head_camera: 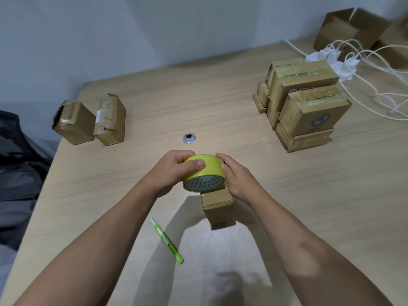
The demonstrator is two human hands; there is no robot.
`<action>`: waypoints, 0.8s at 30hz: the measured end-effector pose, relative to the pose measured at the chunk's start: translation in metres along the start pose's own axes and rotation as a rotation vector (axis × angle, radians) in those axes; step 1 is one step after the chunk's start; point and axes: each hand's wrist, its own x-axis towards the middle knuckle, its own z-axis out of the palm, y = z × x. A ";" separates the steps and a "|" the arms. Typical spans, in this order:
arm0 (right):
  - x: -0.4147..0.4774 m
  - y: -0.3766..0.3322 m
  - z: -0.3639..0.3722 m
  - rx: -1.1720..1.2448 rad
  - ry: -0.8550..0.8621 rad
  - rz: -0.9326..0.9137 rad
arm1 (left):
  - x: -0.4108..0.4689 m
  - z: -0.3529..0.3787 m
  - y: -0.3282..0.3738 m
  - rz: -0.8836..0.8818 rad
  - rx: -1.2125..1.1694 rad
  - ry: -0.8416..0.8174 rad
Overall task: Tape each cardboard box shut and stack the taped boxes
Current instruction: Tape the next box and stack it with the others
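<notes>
A worn cardboard box [74, 122] and an open-flapped box [110, 120] are standing at the wood-grain table's [220, 96] left edge. A green utility knife [166, 240] is lying near the front. The left hand [174, 171] is gripping the glossy yellow tape roll [204, 173], thumb across its curved face. The roll is touching the top of a small cardboard box [217, 206] at centre. The right hand [238, 180] is curling its fingers round the roll's right side. Taped boxes [304, 102] are standing stacked at right, with white cables [362, 62] behind them.

Tape roll [204, 173] atop box [218, 208]
</notes>
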 end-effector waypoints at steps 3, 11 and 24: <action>-0.001 -0.002 -0.002 -0.043 -0.001 -0.008 | 0.001 -0.004 -0.001 -0.005 0.043 -0.013; -0.002 -0.002 -0.004 -0.075 0.004 0.006 | -0.009 -0.025 -0.003 -0.008 0.193 -0.008; -0.008 -0.008 -0.008 -0.093 -0.002 0.037 | -0.022 -0.034 -0.047 -0.149 0.330 0.072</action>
